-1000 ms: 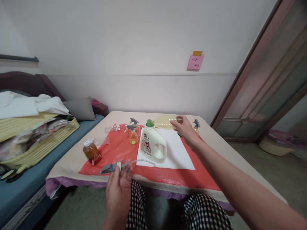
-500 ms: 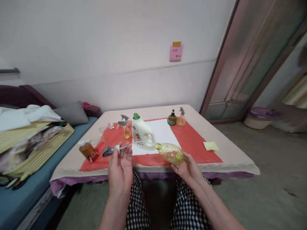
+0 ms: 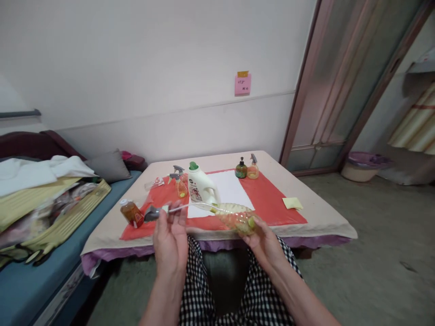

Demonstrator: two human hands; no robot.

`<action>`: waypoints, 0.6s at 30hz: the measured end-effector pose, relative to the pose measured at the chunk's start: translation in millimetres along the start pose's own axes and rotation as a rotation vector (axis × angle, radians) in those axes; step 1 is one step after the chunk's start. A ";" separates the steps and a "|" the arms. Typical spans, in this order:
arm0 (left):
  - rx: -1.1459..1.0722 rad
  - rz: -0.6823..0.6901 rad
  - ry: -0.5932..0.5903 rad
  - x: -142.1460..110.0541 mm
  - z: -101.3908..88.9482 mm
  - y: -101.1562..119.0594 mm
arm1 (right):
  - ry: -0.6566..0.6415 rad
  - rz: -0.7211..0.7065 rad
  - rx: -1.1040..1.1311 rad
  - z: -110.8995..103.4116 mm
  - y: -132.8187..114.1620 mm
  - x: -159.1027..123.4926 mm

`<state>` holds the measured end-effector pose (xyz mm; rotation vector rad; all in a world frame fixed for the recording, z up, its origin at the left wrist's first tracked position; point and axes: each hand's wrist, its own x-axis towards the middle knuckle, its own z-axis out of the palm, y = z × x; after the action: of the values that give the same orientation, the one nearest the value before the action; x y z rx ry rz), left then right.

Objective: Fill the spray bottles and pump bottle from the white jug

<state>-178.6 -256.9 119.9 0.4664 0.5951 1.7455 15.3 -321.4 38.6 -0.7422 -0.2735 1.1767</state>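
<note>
My left hand (image 3: 171, 233) holds a grey trigger spray head (image 3: 152, 213) by its pale collar, and a thin clear tube (image 3: 193, 204) runs from it to the right. Clasped near its base by my right hand (image 3: 263, 237) is a transparent yellow bottle (image 3: 236, 217), lying almost level with its neck to the left. The tube's far end is at the bottle's mouth; whether it is inside I cannot tell. Behind them a large cream jug (image 3: 202, 185) with a green cap (image 3: 193, 166) stands on white paper (image 3: 233, 188).
At left on the table (image 3: 322, 217) is an amber bottle (image 3: 131, 213). Orange spray bottles (image 3: 182, 186) stand behind it. Farther right are a green pump bottle (image 3: 241, 169), another spray bottle (image 3: 253, 170) and yellow notes (image 3: 292, 203). A bed (image 3: 64, 244) adjoins the left side.
My right hand has brought the yellow bottle from the table's far side close in front of me. The spray head's tube now meets the bottle's mouth. The view has turned right.
</note>
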 end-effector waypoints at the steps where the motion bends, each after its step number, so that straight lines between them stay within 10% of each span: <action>1: -0.004 0.029 0.012 2.7 -0.3 5.7 | 0.004 0.012 0.008 -3.8 -1.8 -1.4; 18: 0.043 0.132 0.005 8.6 -16.6 2.8 | 0.021 0.057 0.050 -8.9 -0.5 -7.1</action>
<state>-192.7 -251.6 108.5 0.5419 0.6183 1.8627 17.9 -331.3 33.6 -0.7219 -0.2054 1.2243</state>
